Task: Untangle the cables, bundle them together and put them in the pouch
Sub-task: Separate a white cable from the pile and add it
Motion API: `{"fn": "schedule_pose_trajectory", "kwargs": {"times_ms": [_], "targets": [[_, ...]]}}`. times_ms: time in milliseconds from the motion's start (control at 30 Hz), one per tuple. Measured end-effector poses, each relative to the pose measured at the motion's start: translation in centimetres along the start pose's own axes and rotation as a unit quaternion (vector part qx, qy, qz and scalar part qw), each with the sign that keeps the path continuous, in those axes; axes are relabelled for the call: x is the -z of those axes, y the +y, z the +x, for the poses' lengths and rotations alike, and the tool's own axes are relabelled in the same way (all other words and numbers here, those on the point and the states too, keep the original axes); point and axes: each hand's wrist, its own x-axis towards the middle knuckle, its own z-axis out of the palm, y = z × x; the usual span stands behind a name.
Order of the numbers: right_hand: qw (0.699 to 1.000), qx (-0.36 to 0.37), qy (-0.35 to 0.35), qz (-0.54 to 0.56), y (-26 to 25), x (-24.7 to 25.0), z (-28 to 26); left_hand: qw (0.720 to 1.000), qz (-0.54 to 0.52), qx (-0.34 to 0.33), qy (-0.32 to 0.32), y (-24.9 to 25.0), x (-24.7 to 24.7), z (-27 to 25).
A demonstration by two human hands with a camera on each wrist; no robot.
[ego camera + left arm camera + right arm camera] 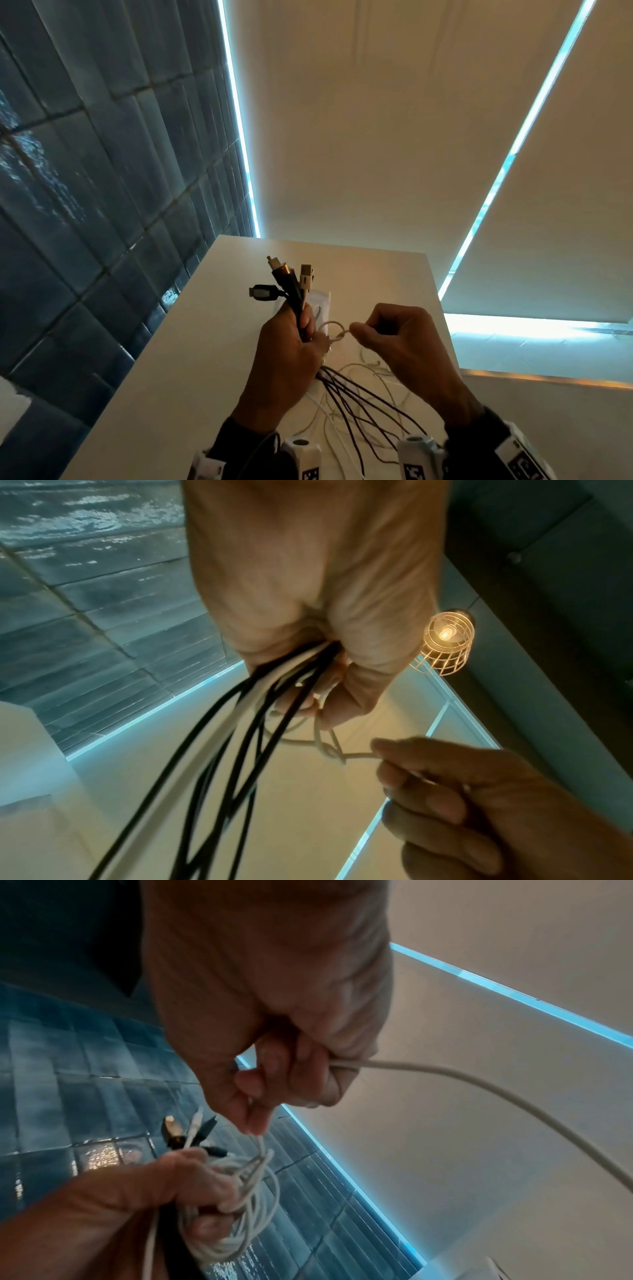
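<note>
My left hand (291, 346) grips a bunch of black and white cables (294, 291) upright above the white table (178, 359), with the plug ends sticking up past the fist. The loose lengths (356, 404) trail from below the fist onto the table. My right hand (387, 335) pinches a thin white cable (337, 332) that forms a small loop right beside the left fist. In the right wrist view that white cable (445, 1074) runs out of the right hand (274, 1047), and white coils (240, 1204) sit in the left hand (154, 1191). A white flat pouch (320, 301) lies behind the hands, mostly hidden.
A dark blue tiled wall (85, 171) runs along the table's left side. Cream blinds (376, 137) with bright gaps hang behind the table. A caged lamp (447, 642) glows in the left wrist view. Wrist cameras (305, 455) sit at the bottom edge.
</note>
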Motion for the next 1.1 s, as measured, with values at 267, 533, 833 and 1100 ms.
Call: {"fn": "schedule_pose_trajectory", "kwargs": {"times_ms": [267,533,833,1100], "targets": [[0.992,-0.092,-0.065,-0.055,0.3,-1.3,1.0,0.995,-0.002,-0.058,-0.081,0.8,-0.4,-0.5],[0.986,-0.102,-0.09,0.097,0.7,0.3,0.6,0.993,-0.115,0.015,-0.016,-0.3,1.5,0.8],[0.989,0.0,-0.029,-0.145,-0.2,-1.4,0.9,0.985,-0.13,-0.004,-0.112,0.6,0.1,0.1],[0.999,-0.004,-0.039,-0.034,1.2,1.0,0.8,0.971,-0.232,0.047,0.019,-0.9,2.2,1.4]]}}
